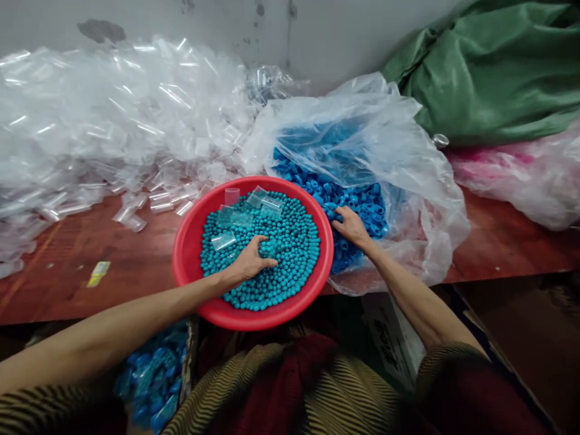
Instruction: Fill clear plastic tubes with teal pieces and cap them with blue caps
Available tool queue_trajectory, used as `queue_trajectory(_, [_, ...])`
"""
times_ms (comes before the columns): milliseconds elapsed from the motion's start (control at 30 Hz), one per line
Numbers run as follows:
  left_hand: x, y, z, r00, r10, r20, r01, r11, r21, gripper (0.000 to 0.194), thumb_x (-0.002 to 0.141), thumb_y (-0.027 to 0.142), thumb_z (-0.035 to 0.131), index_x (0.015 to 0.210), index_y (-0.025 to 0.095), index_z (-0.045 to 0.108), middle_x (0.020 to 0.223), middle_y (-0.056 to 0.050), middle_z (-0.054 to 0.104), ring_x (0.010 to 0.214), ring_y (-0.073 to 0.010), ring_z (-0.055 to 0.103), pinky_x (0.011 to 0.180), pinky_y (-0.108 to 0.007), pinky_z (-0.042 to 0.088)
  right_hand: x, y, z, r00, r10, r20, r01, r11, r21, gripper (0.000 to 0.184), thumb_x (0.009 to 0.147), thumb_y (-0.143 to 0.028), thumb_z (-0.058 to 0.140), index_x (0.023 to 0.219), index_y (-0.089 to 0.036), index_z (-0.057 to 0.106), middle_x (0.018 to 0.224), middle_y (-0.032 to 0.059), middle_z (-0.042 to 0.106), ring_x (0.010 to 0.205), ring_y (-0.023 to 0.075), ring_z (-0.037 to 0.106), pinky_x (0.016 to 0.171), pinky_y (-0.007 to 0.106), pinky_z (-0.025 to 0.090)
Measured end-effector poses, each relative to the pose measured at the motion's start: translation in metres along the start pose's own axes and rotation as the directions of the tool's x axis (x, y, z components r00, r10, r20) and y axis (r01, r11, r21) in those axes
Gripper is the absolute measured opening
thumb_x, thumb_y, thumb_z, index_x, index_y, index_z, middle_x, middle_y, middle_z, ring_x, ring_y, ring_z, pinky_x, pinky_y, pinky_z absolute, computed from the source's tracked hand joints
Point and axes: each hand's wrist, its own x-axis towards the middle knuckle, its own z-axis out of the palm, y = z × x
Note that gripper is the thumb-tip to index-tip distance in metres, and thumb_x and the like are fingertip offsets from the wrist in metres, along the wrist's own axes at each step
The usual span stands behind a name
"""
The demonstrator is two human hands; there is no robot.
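Observation:
A red plastic basin (pixel 183 257) full of small teal beads (pixel 290 266) stands at the table's front edge. Several clear plastic tubes (pixel 223 241) lie on the beads. Over the basin, my left hand (pixel 248 261) has its thumb and fingers curled around a clear tube (pixel 270 248) with teal beads showing in it. To the right, my right hand (pixel 351 225) reaches into a clear plastic bag of blue plastic caps (pixel 369 208). Its fingertips are closed at a blue cap, which they partly cover.
A large heap of clear tubes (pixel 136 109) covers the back left of the red-brown table (pixel 54 290). The open clear bag (pixel 421 199) spreads out right of the basin. Beyond are a green sack (pixel 489 78) and a pinkish bag (pixel 521 169). Blue pieces (pixel 156 380) sit below the table.

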Motion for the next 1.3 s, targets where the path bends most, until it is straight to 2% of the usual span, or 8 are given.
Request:
queue_trajectory(200, [-0.003,-0.01,-0.006,0.991,0.074,-0.11,-0.07,0.997,0.036,0.066,0.052,0.018,0.072,0.11,0.018,0.042,0.068,0.007,0.047,0.062,-0.0117,0.047,0.06,-0.025,0.038,0.01,-0.01,-0.041,0.994,0.046,-0.101,-0.027,0.983,0.184,0.017,0.07,-0.023,0.05,0.081,-0.016,0.06,0.08,0.0033,0.062,0.075,0.0175,0.055,0.075,0.031,0.044])
queue_trajectory(400, [-0.01,-0.004,-0.011,0.981,0.033,-0.193,0.018,0.966,0.258,0.061,0.057,0.024,0.07,0.11,0.018,0.041,0.065,0.007,0.041,0.058,-0.0128,0.043,0.056,-0.025,0.032,0.004,-0.086,-0.081,0.98,-0.142,-0.138,0.187,0.894,0.408,0.014,0.073,-0.025,0.055,0.083,-0.017,0.059,0.076,-0.0007,0.059,0.07,0.0137,0.053,0.07,0.026,0.043])
queue_trajectory(567, [-0.02,0.002,-0.012,0.959,0.128,-0.253,-0.002,0.896,0.444,0.054,0.06,0.026,0.07,0.107,0.02,0.044,0.076,0.001,0.049,0.069,-0.0189,0.051,0.064,-0.029,0.034,0.006,-0.147,-0.052,0.881,-0.461,0.105,0.429,0.874,0.228,0.017,0.076,-0.016,0.053,0.091,-0.016,0.061,0.089,0.0027,0.061,0.082,0.0158,0.056,0.074,0.026,0.042])
queue_trajectory(667, [-0.024,0.003,-0.013,0.97,0.137,-0.202,0.0,0.826,0.564,0.038,0.064,0.027,0.068,0.096,0.02,0.048,0.079,-0.002,0.053,0.074,-0.0228,0.054,0.065,-0.03,0.034,0.007,-0.157,-0.027,0.827,-0.451,0.337,0.473,0.881,0.018,0.024,0.081,-0.02,0.055,0.104,-0.017,0.06,0.1,0.0066,0.059,0.089,0.0194,0.057,0.075,0.028,0.043])
queue_trajectory(767, [-0.025,0.002,-0.014,0.981,0.143,-0.13,-0.033,0.788,0.615,0.029,0.065,0.028,0.068,0.087,0.021,0.051,0.07,0.0,0.053,0.072,-0.0234,0.055,0.064,-0.029,0.033,0.007,-0.154,-0.02,0.805,-0.455,0.381,0.505,0.862,-0.038,0.031,0.085,-0.025,0.054,0.115,-0.017,0.056,0.111,0.0092,0.057,0.096,0.0204,0.057,0.076,0.029,0.043])
queue_trajectory(1000, [-0.01,-0.006,-0.018,0.981,0.184,-0.059,-0.14,0.889,0.435,0.019,0.058,0.019,0.071,0.07,0.021,0.057,0.064,0.002,0.053,0.065,-0.0173,0.049,0.061,-0.027,0.03,-0.015,-0.146,-0.056,0.865,-0.38,0.327,0.435,0.893,-0.113,0.025,0.09,-0.019,0.041,0.098,-0.02,0.065,0.095,0.0047,0.067,0.088,0.019,0.059,0.07,0.027,0.039])
queue_trajectory(1133, [-0.01,-0.005,-0.024,0.998,0.066,0.016,-0.066,0.997,0.038,0.023,0.059,0.022,0.071,0.07,0.019,0.051,0.054,0.007,0.044,0.052,-0.0106,0.043,0.053,-0.024,0.032,-0.04,-0.15,-0.054,0.781,-0.366,0.506,0.521,0.829,-0.205,0.023,0.089,-0.016,0.042,0.093,-0.022,0.065,0.088,0.0043,0.066,0.078,0.0175,0.058,0.058,0.026,0.032])
queue_trajectory(1300, [-0.025,0.003,-0.033,0.977,-0.033,0.21,0.113,0.917,-0.383,0.041,0.057,0.034,0.077,0.08,0.018,0.047,0.064,0.005,0.056,0.058,-0.0116,0.057,0.054,-0.024,0.044,-0.048,-0.15,-0.017,0.717,-0.423,0.554,0.643,0.708,-0.292,0.025,0.091,-0.017,0.038,0.091,-0.02,0.063,0.097,0.0101,0.059,0.078,0.0194,0.054,0.054,0.028,0.03])
